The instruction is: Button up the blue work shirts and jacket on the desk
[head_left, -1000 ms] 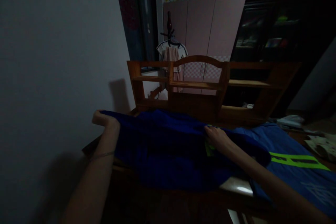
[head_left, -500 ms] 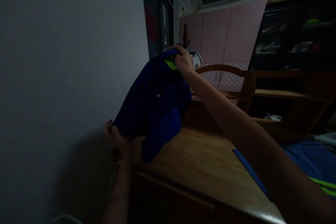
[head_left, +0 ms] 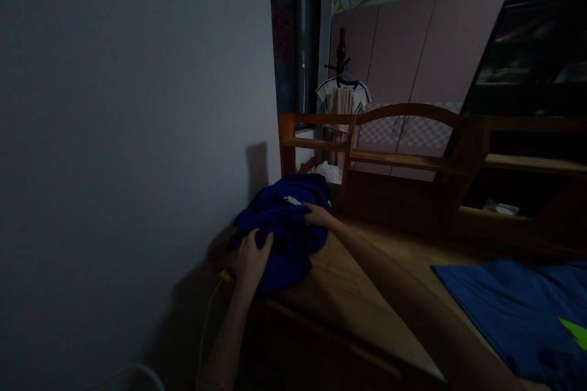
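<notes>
A dark blue garment (head_left: 288,263) with a small white mark and a bit of neon green lies bunched on the wooden surface, close to the wall. On its right side my right hand (head_left: 317,215) pinches the cloth. My left hand (head_left: 252,256) rests against the near left part, thumb and fingers apart, with cloth beneath them. The garment's exact kind is unclear in its folds and the dim light.
A lighter blue garment (head_left: 509,299) with neon green is spread at the right of the wooden surface (head_left: 367,284). The wall (head_left: 183,104) borders the left. Behind stands a wooden shelf rail (head_left: 408,110); a white cable (head_left: 208,317) hangs near my left arm.
The dark blue garment, held up and stretched between both hands before, has come down onto the wooden surface. My left hand has moved right and loosened; my right hand has lowered.
</notes>
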Action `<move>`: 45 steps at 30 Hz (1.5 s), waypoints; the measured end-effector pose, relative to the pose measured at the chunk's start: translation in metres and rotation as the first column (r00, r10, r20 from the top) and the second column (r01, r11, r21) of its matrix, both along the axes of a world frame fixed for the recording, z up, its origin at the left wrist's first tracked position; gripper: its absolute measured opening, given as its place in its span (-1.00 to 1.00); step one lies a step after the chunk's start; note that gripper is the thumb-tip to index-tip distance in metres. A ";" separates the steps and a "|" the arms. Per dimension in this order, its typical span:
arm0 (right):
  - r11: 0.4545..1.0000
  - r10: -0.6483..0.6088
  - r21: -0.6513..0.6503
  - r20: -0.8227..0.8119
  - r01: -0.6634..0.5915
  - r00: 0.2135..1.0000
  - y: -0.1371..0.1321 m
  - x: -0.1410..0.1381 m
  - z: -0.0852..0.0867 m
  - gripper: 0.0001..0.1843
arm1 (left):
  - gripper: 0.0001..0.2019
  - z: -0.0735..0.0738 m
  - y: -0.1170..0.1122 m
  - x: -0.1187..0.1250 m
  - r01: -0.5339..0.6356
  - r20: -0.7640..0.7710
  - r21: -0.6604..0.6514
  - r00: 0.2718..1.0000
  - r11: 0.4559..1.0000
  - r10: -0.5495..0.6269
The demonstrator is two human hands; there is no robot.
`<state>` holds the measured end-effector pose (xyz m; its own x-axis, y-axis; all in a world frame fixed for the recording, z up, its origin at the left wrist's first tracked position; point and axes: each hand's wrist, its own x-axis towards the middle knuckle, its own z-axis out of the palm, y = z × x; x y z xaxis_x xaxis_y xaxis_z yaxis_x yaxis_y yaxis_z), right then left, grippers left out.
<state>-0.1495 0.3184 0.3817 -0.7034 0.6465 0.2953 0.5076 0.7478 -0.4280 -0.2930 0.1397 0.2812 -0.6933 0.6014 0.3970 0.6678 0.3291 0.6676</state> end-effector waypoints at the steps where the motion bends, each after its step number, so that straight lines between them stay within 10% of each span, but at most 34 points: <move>1: 1.000 0.000 -0.022 0.020 0.000 1.000 0.000 0.005 -0.020 -0.32 | -0.28 -0.001 -0.006 0.002 -0.034 -0.041 -0.034 0.999 0.999 0.032; 5: 0.999 0.015 -0.044 0.007 -0.015 1.000 0.007 0.024 -0.056 -0.20 | -0.05 -0.011 -0.024 0.004 0.106 -0.081 -0.232 0.988 0.967 -0.128; 11: 1.000 -0.014 -0.008 -0.054 0.014 0.998 0.014 0.055 -0.040 -0.55 | -0.87 -0.010 0.006 -0.008 0.194 0.004 -0.281 0.980 0.940 -0.201; 15: 1.000 -0.010 0.025 -0.082 0.012 0.997 -0.003 0.102 -0.028 -0.60 | -0.87 0.013 0.031 -0.023 0.174 -0.035 -0.243 0.982 0.954 -0.188; 20: 0.998 0.050 0.037 -0.131 -0.045 0.990 -0.050 0.206 -0.017 -0.75 | -0.51 0.030 0.004 -0.009 0.308 -0.080 -0.244 0.939 0.920 -0.336; 26: 0.911 -0.302 0.321 0.098 0.257 0.948 -0.077 0.372 0.006 -0.70 | -0.69 0.048 -0.009 0.098 0.402 -0.211 0.006 0.895 0.915 -0.392; 32: 0.636 -0.713 0.549 0.148 0.543 0.686 -0.070 0.551 0.015 -0.56 | -0.80 0.031 0.030 0.257 0.720 -0.067 0.084 0.694 0.689 -0.717; 35: 0.621 -0.746 0.539 0.181 0.569 0.641 -0.086 0.616 0.002 -0.48 | -0.78 0.022 0.038 0.330 0.852 0.024 0.039 0.521 0.522 -0.853; 40: 0.667 -0.732 0.454 0.256 0.590 0.631 -0.131 0.630 -0.028 -0.40 | -0.43 0.024 0.087 0.414 0.941 0.006 -0.115 0.322 0.320 -0.947; 45: 0.739 -0.666 0.363 0.271 0.567 0.695 -0.155 0.572 -0.045 -0.42 | -0.34 0.035 0.175 0.451 0.925 0.064 -0.150 0.361 0.349 -0.930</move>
<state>0.4227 0.1632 0.3367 -0.2528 0.9173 0.3078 0.9660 0.2571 0.0273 0.1582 0.3145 0.3165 0.3528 0.8998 0.2568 0.6239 -0.4307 0.6520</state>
